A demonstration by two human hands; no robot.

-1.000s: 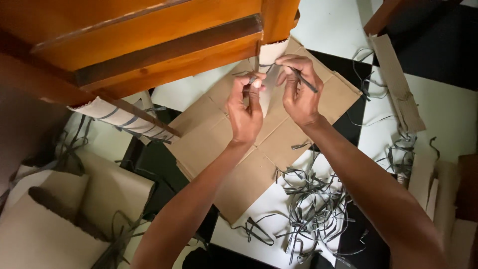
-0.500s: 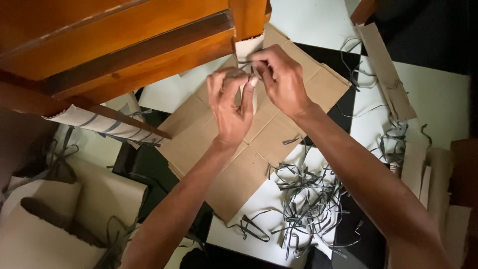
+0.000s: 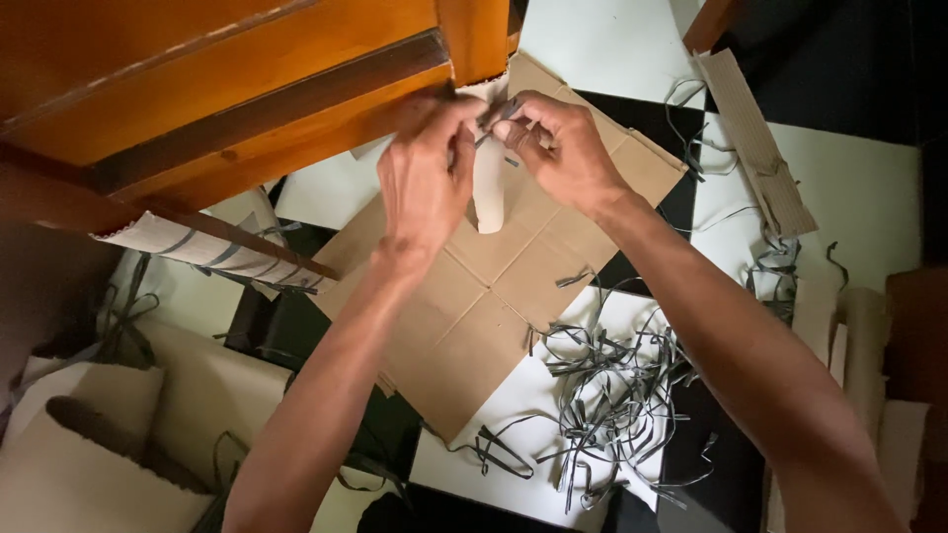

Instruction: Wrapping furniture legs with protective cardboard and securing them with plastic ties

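A wooden furniture leg (image 3: 474,39) has pale corrugated cardboard wrap (image 3: 488,192) around its lower end. My left hand (image 3: 423,178) is closed at the wrap's left side, near the top. My right hand (image 3: 558,153) pinches a thin grey strap (image 3: 497,114) against the wrap's upper right. The two hands nearly touch. Below them a flattened brown cardboard sheet (image 3: 474,296) lies on the black and white tiled floor.
A heap of cut grey strap pieces (image 3: 612,385) lies on the floor at lower right. A second leg wrapped in cardboard and bound with straps (image 3: 207,249) juts out at left. Cardboard strips (image 3: 755,138) lie at upper right, folded cardboard (image 3: 118,434) at lower left.
Both hands have risen toward the top of the wrapped leg. My left hand shifted left and up around the wrap, and my right hand now pinches the strap closer to the wood.
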